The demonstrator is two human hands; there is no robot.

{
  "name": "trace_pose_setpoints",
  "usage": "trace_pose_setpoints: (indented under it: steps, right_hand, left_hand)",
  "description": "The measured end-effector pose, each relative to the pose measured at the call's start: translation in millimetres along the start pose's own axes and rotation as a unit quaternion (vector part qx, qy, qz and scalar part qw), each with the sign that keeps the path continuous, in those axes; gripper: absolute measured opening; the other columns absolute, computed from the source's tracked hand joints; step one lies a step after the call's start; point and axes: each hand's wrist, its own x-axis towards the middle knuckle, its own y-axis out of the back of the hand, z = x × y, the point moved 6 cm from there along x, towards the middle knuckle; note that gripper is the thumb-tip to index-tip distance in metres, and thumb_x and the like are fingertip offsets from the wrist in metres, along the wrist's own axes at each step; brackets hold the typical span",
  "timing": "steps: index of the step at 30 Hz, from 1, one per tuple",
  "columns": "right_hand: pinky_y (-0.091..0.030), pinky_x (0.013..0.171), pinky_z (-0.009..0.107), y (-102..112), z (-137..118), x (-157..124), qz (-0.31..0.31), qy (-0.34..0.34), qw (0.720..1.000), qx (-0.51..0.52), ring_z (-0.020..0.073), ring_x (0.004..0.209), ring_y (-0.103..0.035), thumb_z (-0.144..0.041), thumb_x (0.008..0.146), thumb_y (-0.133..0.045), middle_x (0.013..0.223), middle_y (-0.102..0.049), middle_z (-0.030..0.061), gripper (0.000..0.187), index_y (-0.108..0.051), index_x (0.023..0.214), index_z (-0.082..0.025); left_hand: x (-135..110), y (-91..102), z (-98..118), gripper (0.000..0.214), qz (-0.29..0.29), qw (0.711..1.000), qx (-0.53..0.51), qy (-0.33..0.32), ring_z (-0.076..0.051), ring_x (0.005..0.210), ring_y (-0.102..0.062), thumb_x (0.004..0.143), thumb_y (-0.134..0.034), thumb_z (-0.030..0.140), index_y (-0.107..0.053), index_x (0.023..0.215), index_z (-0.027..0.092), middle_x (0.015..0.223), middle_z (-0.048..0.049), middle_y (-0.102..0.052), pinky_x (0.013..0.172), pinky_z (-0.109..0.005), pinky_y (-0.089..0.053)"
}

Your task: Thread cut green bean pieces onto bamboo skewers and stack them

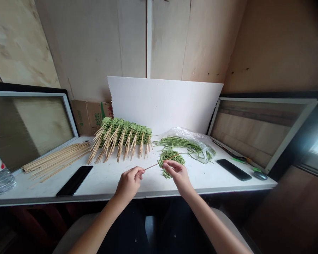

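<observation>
The left hand [129, 178] grips a wooden skewer [151, 166]; the right hand [177, 173] pinches green bean segments [160, 162] apparently threaded on it, just before a loose pile of cut segments [172, 155]. Beyond, stacked loaded skewers [127, 128] appear finished; the loose pile, long uncut beans [172, 142] beside clear plastic [181, 132], and bare skewers [58, 157] at left seemingly remain.
</observation>
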Motion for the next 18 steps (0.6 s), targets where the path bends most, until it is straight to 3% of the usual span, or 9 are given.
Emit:
trace_pose_setpoints:
  steps: [4, 9, 14, 18]
  right_hand:
    - [-0.051, 0.071, 0.033, 20, 1, 14, -0.012, 0.034, 0.992, -0.122, 0.0258, 0.091, -0.07, -0.053, 0.093, -0.061, 0.095, -0.079, 0.0082, 0.038, -0.081, 0.103, -0.022]
    - [-0.049, 0.084, 0.042, 46, 24, 30, -0.036, 0.054, 0.926, -0.372, 0.0285, 0.086, -0.069, -0.042, 0.086, -0.067, 0.093, -0.08, 0.0089, 0.024, -0.082, 0.089, -0.023]
    - [-0.041, 0.096, 0.044, 33, 43, 24, -0.128, 0.106, 0.872, -0.461, 0.0237, 0.077, -0.065, -0.032, 0.084, -0.07, 0.08, -0.076, 0.0042, 0.013, -0.081, 0.082, -0.025]
    - [-0.042, 0.094, 0.043, 25, 51, 19, -0.117, 0.096, 0.854, -0.499, 0.0264, 0.081, -0.064, -0.027, 0.083, -0.071, 0.076, -0.074, 0.0057, 0.012, -0.081, 0.077, -0.024]
  left_hand:
    - [2, -0.2, -5, 0.024, 0.002, 1.0, -0.004, 0.013, -0.015, 0.062, -0.063, 0.1, -0.048, 0.024, -0.069, 0.09, 0.02, 0.069, 0.0005, -0.068, 0.067, -0.025, -0.046]
    - [3, 0.1, -13, 0.025, -0.001, 1.0, -0.001, 0.023, -0.016, 0.063, -0.064, 0.1, -0.047, 0.025, -0.069, 0.089, 0.021, 0.068, 0.0003, -0.068, 0.067, -0.025, -0.047]
    - [3, -0.7, -18, 0.024, -0.001, 1.0, 0.001, 0.03, -0.016, 0.064, -0.064, 0.1, -0.048, 0.025, -0.069, 0.088, 0.021, 0.069, 0.0003, -0.068, 0.069, -0.026, -0.047]
    - [3, -2.0, -20, 0.024, -0.014, 0.999, -0.001, 0.04, -0.016, 0.065, -0.064, 0.101, -0.047, 0.026, -0.068, 0.09, 0.021, 0.071, 0.0003, -0.069, 0.069, -0.026, -0.046]
